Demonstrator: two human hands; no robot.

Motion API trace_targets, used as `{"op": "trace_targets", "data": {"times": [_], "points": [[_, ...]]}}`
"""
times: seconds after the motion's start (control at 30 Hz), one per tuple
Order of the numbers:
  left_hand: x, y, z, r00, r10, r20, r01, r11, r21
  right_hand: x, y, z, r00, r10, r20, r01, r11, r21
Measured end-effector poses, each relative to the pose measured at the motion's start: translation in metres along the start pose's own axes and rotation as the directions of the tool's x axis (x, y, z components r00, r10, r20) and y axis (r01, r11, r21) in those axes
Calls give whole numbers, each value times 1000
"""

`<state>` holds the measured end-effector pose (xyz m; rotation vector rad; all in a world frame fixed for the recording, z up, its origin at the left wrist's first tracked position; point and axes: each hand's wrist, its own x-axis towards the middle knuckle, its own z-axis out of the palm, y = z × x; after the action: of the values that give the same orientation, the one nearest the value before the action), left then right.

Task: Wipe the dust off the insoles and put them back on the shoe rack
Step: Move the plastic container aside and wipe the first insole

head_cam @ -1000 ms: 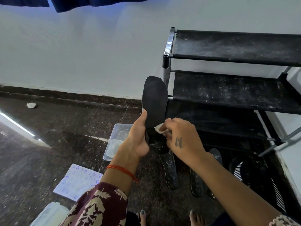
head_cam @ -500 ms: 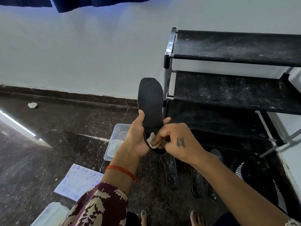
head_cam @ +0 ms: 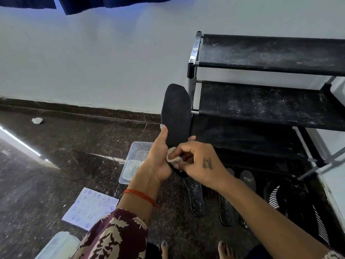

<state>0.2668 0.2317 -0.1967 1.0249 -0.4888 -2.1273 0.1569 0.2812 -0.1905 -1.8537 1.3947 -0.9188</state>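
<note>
Down toward the heel goes my right hand (head_cam: 197, 161), pinching the wipe (head_cam: 172, 157); left hand (head_cam: 158, 161) grips the upright insole (head_cam: 176, 113), so wiping continues, rack (head_cam: 261, 101) later

A black insole (head_cam: 176, 113) stands nearly upright, toe end at 12 o'clock and heel end at 6, its dark face fairly free of dust. A small crumpled white wipe (head_cam: 172, 157) lies pressed against its lower part, near the heel. At 3 o'clock from it stands the shoe rack (head_cam: 268, 101), a metal-framed unit with black fabric shelves, the upper two streaked with pale dust and bare. On the dark floor at 5 o'clock from the held insole, three more insoles (head_cam: 195, 197) lie side by side, heavily speckled with white dust, toes pointing toward the rack.
</note>
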Motion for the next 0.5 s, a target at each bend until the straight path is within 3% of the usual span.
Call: {"op": "trace_targets", "data": {"times": [0.13,0.3,0.4,0.5], "points": [[0,1,-5,1000,-5,-3,5,1000,-17,1,1,-7,994,-40,104,42,999,-17],[0,0,-1,1000,2,2,-2,1000,16,-2,5,-20,989,-23,147,69,948,-312],[0,0,-1,1000,22,22,-22,1000,11,-2,11,-27,1000,19,3,-15,873,-488],[-1,1,0,997,28,77,-30,999,26,0,12,-25,981,-21,-195,-40,951,-307]]}}
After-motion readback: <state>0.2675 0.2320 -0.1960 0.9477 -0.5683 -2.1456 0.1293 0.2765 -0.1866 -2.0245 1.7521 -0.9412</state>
